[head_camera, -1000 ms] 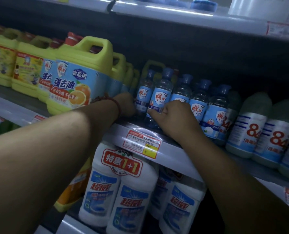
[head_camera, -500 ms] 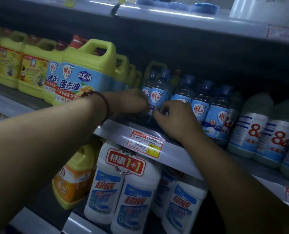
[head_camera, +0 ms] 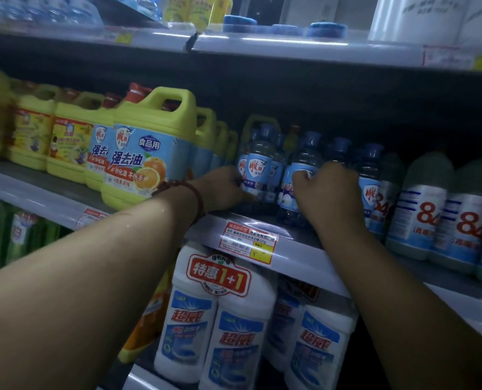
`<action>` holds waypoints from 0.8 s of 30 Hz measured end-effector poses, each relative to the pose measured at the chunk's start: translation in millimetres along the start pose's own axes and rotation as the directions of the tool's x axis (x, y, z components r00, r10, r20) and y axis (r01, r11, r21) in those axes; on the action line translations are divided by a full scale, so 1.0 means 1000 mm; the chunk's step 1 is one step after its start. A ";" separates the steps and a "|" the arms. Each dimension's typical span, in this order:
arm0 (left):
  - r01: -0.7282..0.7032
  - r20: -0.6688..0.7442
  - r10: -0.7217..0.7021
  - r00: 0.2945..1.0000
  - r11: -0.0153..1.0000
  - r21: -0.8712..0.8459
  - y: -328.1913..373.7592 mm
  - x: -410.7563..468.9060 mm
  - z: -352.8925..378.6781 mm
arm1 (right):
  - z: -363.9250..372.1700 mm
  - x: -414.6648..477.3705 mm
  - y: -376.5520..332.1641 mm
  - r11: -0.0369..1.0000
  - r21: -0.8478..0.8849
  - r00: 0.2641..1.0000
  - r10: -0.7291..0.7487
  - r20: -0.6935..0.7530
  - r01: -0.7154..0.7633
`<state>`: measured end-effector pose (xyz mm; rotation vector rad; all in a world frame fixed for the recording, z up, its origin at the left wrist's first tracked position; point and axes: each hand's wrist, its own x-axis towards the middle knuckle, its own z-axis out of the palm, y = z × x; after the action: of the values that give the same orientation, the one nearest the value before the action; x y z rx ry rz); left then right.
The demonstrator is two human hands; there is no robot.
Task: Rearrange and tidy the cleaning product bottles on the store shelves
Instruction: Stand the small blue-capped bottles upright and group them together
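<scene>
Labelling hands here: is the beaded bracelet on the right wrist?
No, the beaded bracelet circles the left wrist; the right hand, gripping a blue-capped bottle, has a bare wrist.

Both bare forearms reach forward and upward, drawing close together. The left hand (head_camera: 223,188), knuckles up, curls its fingers round the lower part of a small blue-capped bottle (head_camera: 258,164). The right hand (head_camera: 331,192), its back to the camera, grips the neighbouring bottle (head_camera: 304,154).
</scene>
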<state>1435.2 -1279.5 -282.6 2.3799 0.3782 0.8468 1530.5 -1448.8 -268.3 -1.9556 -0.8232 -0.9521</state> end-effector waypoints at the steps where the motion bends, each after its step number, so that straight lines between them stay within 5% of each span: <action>1: 0.001 -0.026 -0.001 1.000 1.000 0.000 0.000 0.000 0.000 | 0.001 0.000 0.000 0.999 -0.021 0.999 0.027 0.017 -0.027; 7: 0.108 -0.198 -0.099 0.975 0.994 0.034 -0.008 0.001 -0.001 | 0.009 -0.003 0.001 0.990 -0.142 0.974 0.033 0.223 -0.001; 13: 0.131 -0.201 -0.127 0.971 0.991 0.009 -0.008 -0.001 -0.004 | 0.019 0.001 -0.002 0.996 -0.033 0.920 -0.062 0.387 0.081; 24: 0.150 -0.226 -0.151 0.962 0.988 -0.019 -0.006 -0.004 -0.006 | 0.027 0.003 -0.005 0.984 -0.011 0.880 -0.157 0.448 0.180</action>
<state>1427.4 -1274.2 -284.2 2.2250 0.6414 1.0490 1536.6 -1422.3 -274.4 -2.2136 -1.2555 -0.6261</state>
